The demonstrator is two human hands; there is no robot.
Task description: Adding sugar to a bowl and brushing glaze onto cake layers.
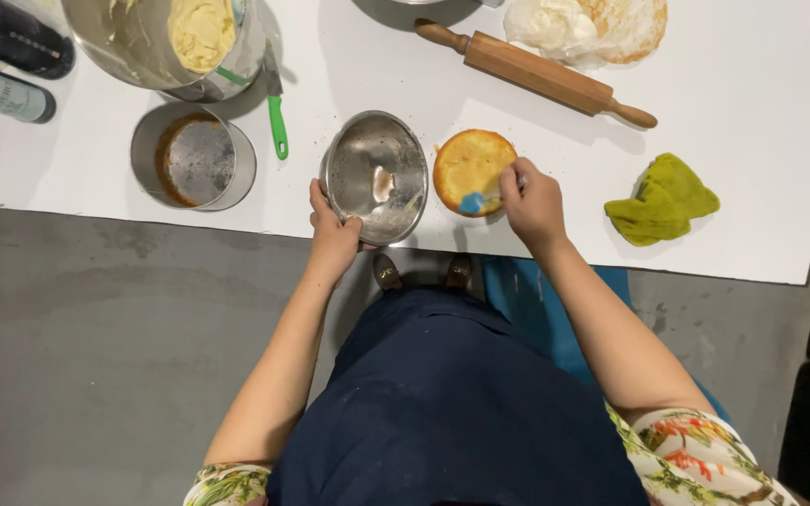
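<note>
A wooden rolling pin (536, 73), green cloth (663, 200) and round tin (194, 156) lie on the white table (761, 112)

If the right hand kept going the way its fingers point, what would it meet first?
The right hand points left over the small round cake, so probably the cake first, then the metal bowl beyond it.

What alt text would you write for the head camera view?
Seen from above, a left hand grips a steel bowl while the right hand works a blue spatula on a round cake on a white table.
</note>
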